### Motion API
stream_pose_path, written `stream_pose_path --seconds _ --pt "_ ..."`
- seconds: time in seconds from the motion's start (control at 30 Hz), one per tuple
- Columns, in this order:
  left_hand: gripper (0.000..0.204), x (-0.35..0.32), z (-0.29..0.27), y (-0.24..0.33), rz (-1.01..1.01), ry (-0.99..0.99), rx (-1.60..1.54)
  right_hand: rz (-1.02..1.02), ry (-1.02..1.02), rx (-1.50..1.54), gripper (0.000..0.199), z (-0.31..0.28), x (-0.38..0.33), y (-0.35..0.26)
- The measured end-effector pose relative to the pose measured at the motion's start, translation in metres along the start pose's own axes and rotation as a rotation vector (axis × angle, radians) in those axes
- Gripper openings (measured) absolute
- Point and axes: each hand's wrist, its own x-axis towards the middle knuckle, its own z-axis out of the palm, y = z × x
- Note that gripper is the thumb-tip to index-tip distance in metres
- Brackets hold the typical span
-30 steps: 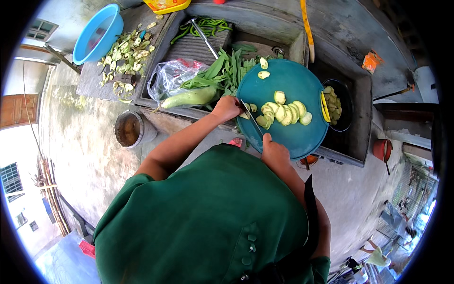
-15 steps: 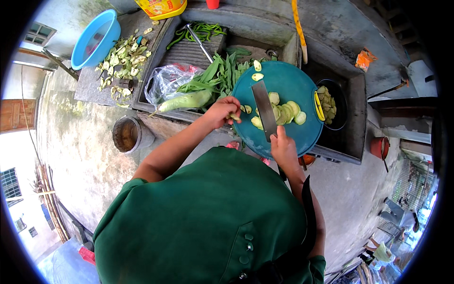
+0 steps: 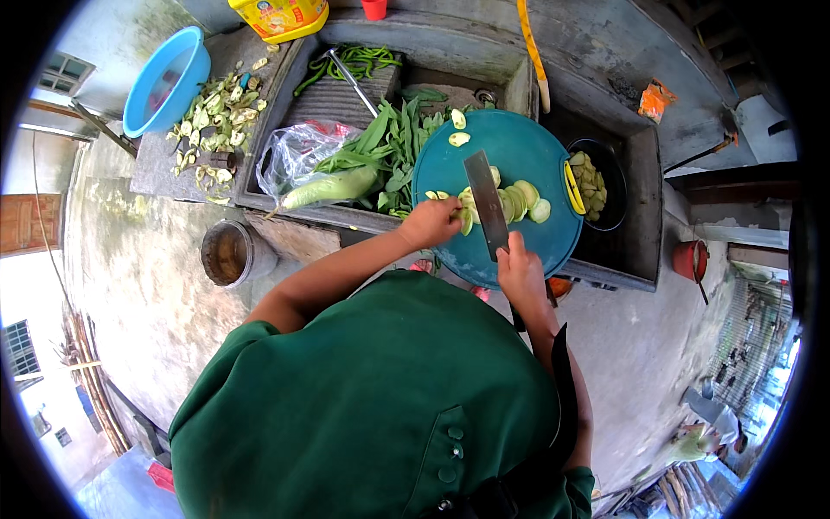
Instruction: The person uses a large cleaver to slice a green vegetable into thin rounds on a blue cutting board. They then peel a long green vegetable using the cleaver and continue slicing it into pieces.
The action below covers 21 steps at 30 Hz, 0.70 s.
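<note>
A round teal cutting board [image 3: 527, 147] lies across a concrete sink. My right hand [image 3: 521, 268] grips the handle of a broad cleaver [image 3: 485, 201] whose blade lies over the board. My left hand [image 3: 430, 222] rests at the board's left edge, fingers on a pale green vegetable piece [image 3: 467, 218]. Cut slices [image 3: 521, 199] are lined up beside the blade, and two loose slices [image 3: 458, 128] sit at the board's far edge.
Leafy greens [image 3: 389, 147], a long pale gourd [image 3: 333, 188] and a plastic bag [image 3: 298, 151] fill the sink. A black pot of slices [image 3: 596, 182] sits right. Peelings [image 3: 212, 121], a blue basin [image 3: 164, 78], a rusty can [image 3: 226, 253] and a red bucket [image 3: 687, 259] stand around.
My right hand has drawn the cleaver back toward me over the board, and my left hand has shifted to the slices at the board's left side.
</note>
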Motion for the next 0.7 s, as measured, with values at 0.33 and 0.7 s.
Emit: stream_pose_path --seconds 0.33,0.7 --pt "0.008 -0.011 -0.057 -0.011 -0.732 -0.158 -1.51 -0.001 0.015 0.077 0.02 0.003 -0.007 -0.004" --pt "0.012 -0.026 -0.04 0.003 -0.873 -0.053 -1.371 -0.046 -0.032 0.032 0.02 0.015 -0.015 -0.003"
